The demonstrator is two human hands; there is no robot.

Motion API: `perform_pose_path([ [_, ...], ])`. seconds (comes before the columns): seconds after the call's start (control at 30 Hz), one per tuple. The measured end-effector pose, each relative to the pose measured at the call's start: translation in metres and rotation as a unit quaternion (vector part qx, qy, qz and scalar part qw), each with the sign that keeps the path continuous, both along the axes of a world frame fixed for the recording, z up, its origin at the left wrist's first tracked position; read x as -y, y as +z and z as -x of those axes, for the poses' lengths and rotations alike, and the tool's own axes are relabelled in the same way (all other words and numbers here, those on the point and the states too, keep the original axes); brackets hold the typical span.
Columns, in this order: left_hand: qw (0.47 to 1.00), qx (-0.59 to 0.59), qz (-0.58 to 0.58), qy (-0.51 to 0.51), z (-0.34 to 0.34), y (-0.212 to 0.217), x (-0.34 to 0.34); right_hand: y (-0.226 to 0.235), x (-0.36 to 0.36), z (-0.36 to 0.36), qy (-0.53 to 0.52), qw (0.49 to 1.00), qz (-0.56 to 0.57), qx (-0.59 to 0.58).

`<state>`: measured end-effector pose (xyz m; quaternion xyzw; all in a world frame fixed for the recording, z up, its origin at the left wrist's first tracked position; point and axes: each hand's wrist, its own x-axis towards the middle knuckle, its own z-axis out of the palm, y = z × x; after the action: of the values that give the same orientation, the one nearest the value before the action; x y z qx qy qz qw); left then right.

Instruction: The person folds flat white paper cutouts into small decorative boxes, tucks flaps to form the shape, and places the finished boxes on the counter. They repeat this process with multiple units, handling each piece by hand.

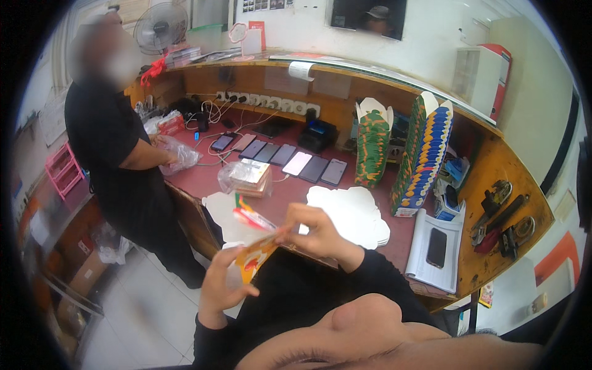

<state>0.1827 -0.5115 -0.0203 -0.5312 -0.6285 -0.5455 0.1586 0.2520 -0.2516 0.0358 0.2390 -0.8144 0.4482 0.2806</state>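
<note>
Over the table's front edge I hold a partly folded paper food box (258,251), yellow-orange outside with a red and green flap. My left hand (227,282) grips its lower left side, thumb and fingers apart around the card. My right hand (320,233) pinches its upper right edge. Just beyond my right hand lies a stack of flat white box blanks (348,213). Another white blank (225,216) lies behind the held box, partly hidden by it. Folded boxes stand nested in a green and orange stack (373,145) and a taller green and blue stack (425,154).
Several phones (297,164) lie in a row behind a plastic-wrapped pack of small boxes (251,177). To the right, a phone (436,248) rests on a notebook (422,262). A person (123,148) at the left handles a clear plastic bag (180,154).
</note>
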Motion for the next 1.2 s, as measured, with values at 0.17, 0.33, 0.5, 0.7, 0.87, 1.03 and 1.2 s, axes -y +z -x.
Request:
perform_pose_path([
  [0.17, 0.979, -0.137, 0.046, 0.143, -0.003, -0.002, 0.032, 0.005, -0.010, 0.024, 0.100, 0.959, 0.237, 0.121],
  [0.33, 0.965, -0.180, 0.058, 0.182, -0.008, 0.003, 0.030, 0.009, 0.011, 0.047, 0.136, 0.942, 0.213, 0.219],
  [0.5, 0.974, -0.162, 0.041, 0.152, -0.016, 0.017, 0.024, 0.030, 0.029, 0.040, 0.107, 0.974, -0.177, 0.095],
  [0.7, 0.913, -0.293, 0.181, 0.220, -0.020, 0.027, 0.024, 0.044, 0.027, 0.053, 0.089, 0.956, -0.262, 0.094],
  [0.87, 0.834, -0.283, 0.108, 0.461, -0.023, 0.014, 0.018, 0.031, 0.015, 0.078, 0.086, 0.988, -0.123, 0.040],
  [1.03, 0.885, -0.166, 0.033, 0.433, -0.011, 0.000, 0.003, 0.017, 0.002, 0.079, 0.069, 0.997, -0.040, 0.023],
  [1.2, 0.921, -0.113, -0.007, 0.372, -0.005, -0.006, -0.014, 0.002, 0.012, 0.068, -0.050, 0.994, -0.091, -0.029],
])
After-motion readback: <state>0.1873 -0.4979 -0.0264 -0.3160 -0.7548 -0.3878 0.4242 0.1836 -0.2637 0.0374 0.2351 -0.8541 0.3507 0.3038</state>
